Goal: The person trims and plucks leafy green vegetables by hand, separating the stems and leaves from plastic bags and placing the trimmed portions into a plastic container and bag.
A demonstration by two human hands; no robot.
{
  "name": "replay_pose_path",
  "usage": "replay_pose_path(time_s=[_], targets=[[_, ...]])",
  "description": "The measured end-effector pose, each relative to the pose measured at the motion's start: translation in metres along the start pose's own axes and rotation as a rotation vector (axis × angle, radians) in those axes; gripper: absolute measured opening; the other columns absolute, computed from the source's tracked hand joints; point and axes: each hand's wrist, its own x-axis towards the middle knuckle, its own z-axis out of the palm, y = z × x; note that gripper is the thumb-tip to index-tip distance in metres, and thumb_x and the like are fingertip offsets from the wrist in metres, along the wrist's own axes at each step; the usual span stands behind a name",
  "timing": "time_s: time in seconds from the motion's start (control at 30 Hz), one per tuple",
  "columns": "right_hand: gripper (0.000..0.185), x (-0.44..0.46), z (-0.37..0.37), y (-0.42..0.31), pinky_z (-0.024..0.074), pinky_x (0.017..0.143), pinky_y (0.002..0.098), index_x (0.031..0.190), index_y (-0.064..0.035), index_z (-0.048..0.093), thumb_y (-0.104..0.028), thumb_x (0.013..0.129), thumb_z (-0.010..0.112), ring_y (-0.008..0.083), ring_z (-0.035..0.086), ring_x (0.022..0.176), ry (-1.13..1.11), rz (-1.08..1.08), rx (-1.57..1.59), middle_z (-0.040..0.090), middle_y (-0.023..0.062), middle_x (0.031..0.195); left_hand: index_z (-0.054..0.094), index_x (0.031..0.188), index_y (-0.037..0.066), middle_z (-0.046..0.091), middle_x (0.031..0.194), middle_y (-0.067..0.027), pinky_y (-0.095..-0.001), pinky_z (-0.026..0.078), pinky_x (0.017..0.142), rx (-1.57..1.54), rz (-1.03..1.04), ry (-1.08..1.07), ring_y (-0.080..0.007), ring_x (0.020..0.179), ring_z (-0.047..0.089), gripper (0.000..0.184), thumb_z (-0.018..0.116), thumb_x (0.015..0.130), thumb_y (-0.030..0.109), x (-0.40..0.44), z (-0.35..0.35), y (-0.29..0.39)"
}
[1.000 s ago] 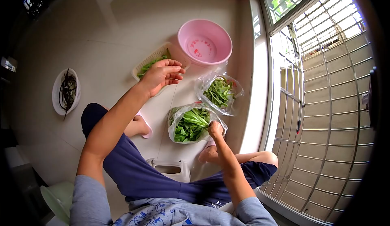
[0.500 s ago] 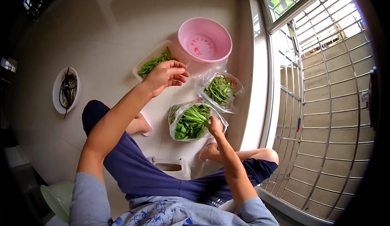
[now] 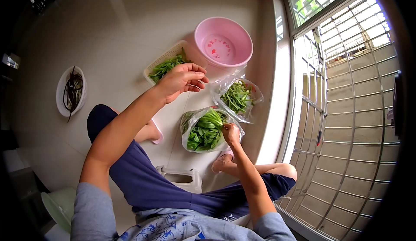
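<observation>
My right hand (image 3: 231, 133) pinches the stem ends of leafy greens (image 3: 205, 133) at the right side of an open plastic bag (image 3: 185, 140). My left hand (image 3: 184, 81) hangs in the air with fingers loosely curled and apart, nothing seen in it. Below and behind it is a cream basket (image 3: 149, 62) holding picked greens (image 3: 167, 66). A second clear bag (image 3: 258, 97) with green stems (image 3: 237, 96) lies beyond the first bag, to the right of my left hand.
A pink basin (image 3: 223, 42) stands beyond the basket. At the left is a white basket (image 3: 60, 94) with dark, long strands. A grey-white stool (image 3: 197, 181) sits between my legs, a pale green basin (image 3: 60, 208) at lower left. A barred window runs along the right.
The view has shifted slightly, moving the basins and bags a little. My right hand has lifted the stems a bit at the bag's edge. My left hand keeps nearly the same pose.
</observation>
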Motion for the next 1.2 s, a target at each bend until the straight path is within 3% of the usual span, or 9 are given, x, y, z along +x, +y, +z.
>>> replay_pose_path(time_s=[0.17, 0.27, 0.47, 0.57, 0.67, 0.7, 0.9, 0.97, 1.2], targets=[[0.02, -0.002, -0.01, 0.006, 0.0431, 0.056, 0.0266, 0.078, -0.0037, 0.061, -0.016, 0.062, 0.06, 0.0187, 0.057, 0.059, -0.015, -0.04, 0.099, 0.059, 0.0111, 0.068, 0.046, 0.092, 0.004, 0.055, 0.083, -0.0058, -0.0223, 0.044, 0.065, 0.029, 0.005, -0.011, -0.0099, 0.07, 0.053, 0.018, 0.05, 0.077, 0.014, -0.002, 0.005, -0.005], [0.021, -0.001, -0.033, -0.004, 0.0414, 0.053, 0.0204, 0.079, 0.0016, 0.06, -0.013, 0.064, 0.059, 0.0079, 0.051, 0.057, -0.194, 0.271, 0.403, 0.058, 0.0046, 0.065, 0.046, 0.093, 0.004, 0.055, 0.083, -0.0057, -0.0219, 0.044, 0.065, 0.057, -0.005, -0.035, -0.0099, 0.069, 0.053, 0.019, 0.05, 0.077, 0.014, -0.002, 0.011, -0.011], [0.021, -0.008, -0.065, -0.023, 0.0421, 0.054, 0.0208, 0.08, 0.0015, 0.059, -0.013, 0.065, 0.059, 0.0078, 0.052, 0.057, -0.125, 0.12, 0.386, 0.058, 0.0059, 0.064, 0.051, 0.085, 0.002, 0.055, 0.078, -0.006, -0.0222, 0.042, 0.06, 0.555, 0.135, -0.153, -0.0095, 0.065, 0.051, 0.015, 0.054, 0.073, 0.011, 0.012, 0.028, -0.05], [0.02, -0.022, -0.093, -0.061, 0.0435, 0.056, 0.0235, 0.081, -0.0002, 0.059, -0.013, 0.065, 0.06, 0.0115, 0.056, 0.059, -0.101, 0.035, 0.226, 0.059, 0.0087, 0.065, 0.053, 0.086, 0.003, 0.055, 0.082, -0.0088, -0.0308, 0.042, 0.071, 1.065, 0.392, -0.221, -0.0199, 0.074, 0.052, 0.025, 0.058, 0.065, 0.015, 0.023, 0.041, -0.084], [0.014, -0.031, -0.099, -0.078, 0.0435, 0.058, 0.0328, 0.075, -0.0054, 0.059, -0.015, 0.066, 0.055, 0.0271, 0.056, 0.064, 0.048, -0.187, 0.152, 0.058, 0.0126, 0.07, 0.054, 0.088, 0.006, 0.054, 0.089, -0.0112, -0.0339, 0.038, 0.078, 1.205, 0.501, -0.238, -0.0252, 0.084, 0.049, 0.03, 0.06, 0.061, 0.018, 0.025, 0.055, -0.118], [0.018, -0.034, -0.103, -0.085, 0.0448, 0.059, 0.0272, 0.079, -0.0005, 0.058, -0.01, 0.064, 0.059, 0.0208, 0.058, 0.063, 0.05, -0.2, 0.156, 0.059, 0.013, 0.07, 0.055, 0.087, 0.006, 0.055, 0.087, -0.0101, -0.0325, 0.039, 0.078, 1.277, 0.546, -0.227, -0.0248, 0.083, 0.05, 0.029, 0.059, 0.061, 0.017, 0.023, 0.06, -0.125], [0.024, -0.047, -0.113, -0.079, 0.0448, 0.062, 0.0244, 0.085, 0.0019, 0.055, -0.004, 0.063, 0.061, 0.0137, 0.056, 0.068, -0.06, -0.147, 0.532, 0.059, 0.0088, 0.076, 0.057, 0.08, 0.006, 0.056, 0.077, -0.0086, -0.0312, 0.042, 0.07, 1.169, 0.54, -0.16, -0.0212, 0.076, 0.053, 0.023, 0.059, 0.059, 0.016, 0.015, 0.064, -0.144], [0.027, -0.048, -0.115, -0.068, 0.0443, 0.065, 0.0239, 0.089, 0.001, 0.053, -0.003, 0.064, 0.061, 0.0122, 0.054, 0.073, -0.251, -0.013, 0.952, 0.057, 0.0057, 0.079, 0.056, 0.076, 0.003, 0.056, 0.071, -0.0049, -0.0255, 0.042, 0.065, 0.904, 0.319, -0.118, -0.0149, 0.068, 0.053, 0.018, 0.06, 0.06, 0.01, 0.005, 0.065, -0.145], [0.017, -0.052, -0.111, -0.066, 0.0408, 0.058, 0.0202, 0.086, 0.0004, 0.055, -0.004, 0.069, 0.056, 0.0078, 0.049, 0.064, -0.291, -0.029, 1.08, 0.055, 0.0026, 0.071, 0.053, 0.078, 0.004, 0.053, 0.067, -0.0024, -0.0231, 0.041, 0.06, 0.641, 0.212, -0.075, -0.0091, 0.064, 0.05, 0.02, 0.063, 0.061, 0.01, -0.009, 0.071, -0.159]])
